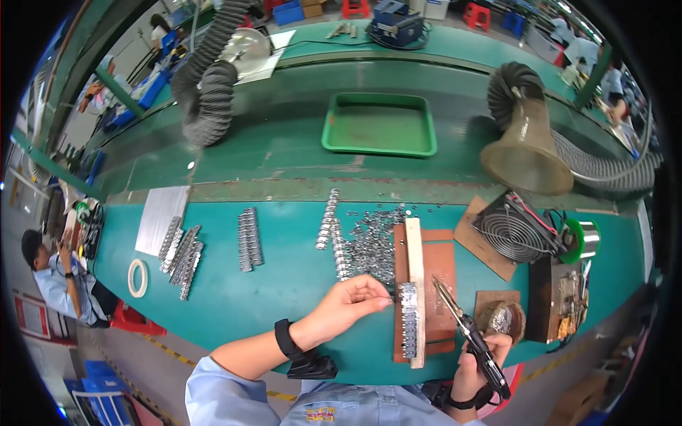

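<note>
My left hand [353, 298] pinches a small metal part at the left edge of a row of metal clips [408, 318], which lies against a wooden strip [414, 263] on a brown board [440, 266]. My right hand [482, 355] grips a black-handled soldering iron [465, 328]; its tip points up and left, just right of the wooden strip. A loose heap of small metal parts [369, 241] lies above my left hand on the green table.
Rows of metal clips [250, 238] and more clip stacks [182, 254] lie to the left, with a tape roll [138, 277] and a metal sheet [162, 219]. A small fan [513, 233], solder spool [588, 238], iron stand [566, 298], green tray [378, 124] and fume hoses [527, 149] surround the board. Another person [57, 273] sits far left.
</note>
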A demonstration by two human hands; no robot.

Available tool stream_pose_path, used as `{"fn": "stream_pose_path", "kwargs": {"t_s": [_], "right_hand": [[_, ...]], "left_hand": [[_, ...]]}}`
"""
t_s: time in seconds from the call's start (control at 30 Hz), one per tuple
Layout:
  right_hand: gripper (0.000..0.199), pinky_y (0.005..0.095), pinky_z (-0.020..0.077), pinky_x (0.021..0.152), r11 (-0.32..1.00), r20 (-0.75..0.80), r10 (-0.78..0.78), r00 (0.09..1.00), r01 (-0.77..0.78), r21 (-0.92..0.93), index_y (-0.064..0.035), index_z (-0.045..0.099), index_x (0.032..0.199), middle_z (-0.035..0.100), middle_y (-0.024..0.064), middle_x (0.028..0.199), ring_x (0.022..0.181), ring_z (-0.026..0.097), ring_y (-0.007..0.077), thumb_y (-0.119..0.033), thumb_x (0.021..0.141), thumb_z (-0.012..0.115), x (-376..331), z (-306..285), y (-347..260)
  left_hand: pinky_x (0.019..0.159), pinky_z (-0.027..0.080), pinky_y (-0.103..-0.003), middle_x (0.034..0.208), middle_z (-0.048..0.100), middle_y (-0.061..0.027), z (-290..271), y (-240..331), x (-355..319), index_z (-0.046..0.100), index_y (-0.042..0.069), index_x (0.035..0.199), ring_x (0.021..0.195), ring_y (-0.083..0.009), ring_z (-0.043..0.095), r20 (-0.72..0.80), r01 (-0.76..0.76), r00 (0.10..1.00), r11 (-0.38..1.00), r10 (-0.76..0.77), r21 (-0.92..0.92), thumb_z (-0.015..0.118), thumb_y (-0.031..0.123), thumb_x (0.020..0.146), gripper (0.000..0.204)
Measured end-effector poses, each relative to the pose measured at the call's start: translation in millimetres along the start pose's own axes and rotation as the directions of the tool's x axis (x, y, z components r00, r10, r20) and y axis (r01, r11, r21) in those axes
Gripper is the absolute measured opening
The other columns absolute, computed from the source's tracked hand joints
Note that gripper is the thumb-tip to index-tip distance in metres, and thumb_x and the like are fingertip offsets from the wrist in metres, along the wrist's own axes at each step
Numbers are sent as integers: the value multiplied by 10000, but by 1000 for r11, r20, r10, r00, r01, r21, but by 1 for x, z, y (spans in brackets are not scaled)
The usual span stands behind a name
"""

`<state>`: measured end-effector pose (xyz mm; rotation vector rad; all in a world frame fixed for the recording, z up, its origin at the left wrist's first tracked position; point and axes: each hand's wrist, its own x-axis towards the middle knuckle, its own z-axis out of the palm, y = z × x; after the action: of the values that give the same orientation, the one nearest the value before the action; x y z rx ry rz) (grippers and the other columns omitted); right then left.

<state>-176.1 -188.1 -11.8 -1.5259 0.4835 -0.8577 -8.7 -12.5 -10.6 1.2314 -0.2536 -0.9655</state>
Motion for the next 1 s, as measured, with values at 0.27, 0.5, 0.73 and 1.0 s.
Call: {"fn": "stream_pose_path", "kwargs": {"t_s": [0.27,0.5,0.73,1.0], "right_hand": [[515,202,312,492,996,32,32,999,-34,82,-61,373,925,425,14,640,560,418,95,-328,668,731,2,0,1],[511,204,312,487,992,48,63,997,-68,106,-60,376,910,443,22,645,557,418,100,-332,669,736,7,5,-3],[445,245,354,567,975,237,23,971,-73,207,-49,384,967,495,90,766,650,454,142,-112,681,720,5,-11,4],[425,255,349,556,981,268,-32,963,-21,194,-44,411,932,498,76,692,594,452,143,-133,667,731,8,-13,6]], "left_hand": [[761,452,-223,862,596,-39,8,3,3,528,24,883,807,-93,564,-42,72,996,994,-76,-82,567,41,817,79],[744,460,-231,849,590,-37,12,4,8,513,30,899,786,-101,567,-72,101,991,987,-111,-129,552,21,819,90],[745,462,-235,841,573,-25,14,4,9,493,36,911,777,-103,563,-79,130,986,975,-146,-182,544,10,820,108],[719,453,-221,820,558,-13,18,6,10,484,44,909,765,-91,552,-72,144,985,976,-158,-164,554,16,817,118]]}}
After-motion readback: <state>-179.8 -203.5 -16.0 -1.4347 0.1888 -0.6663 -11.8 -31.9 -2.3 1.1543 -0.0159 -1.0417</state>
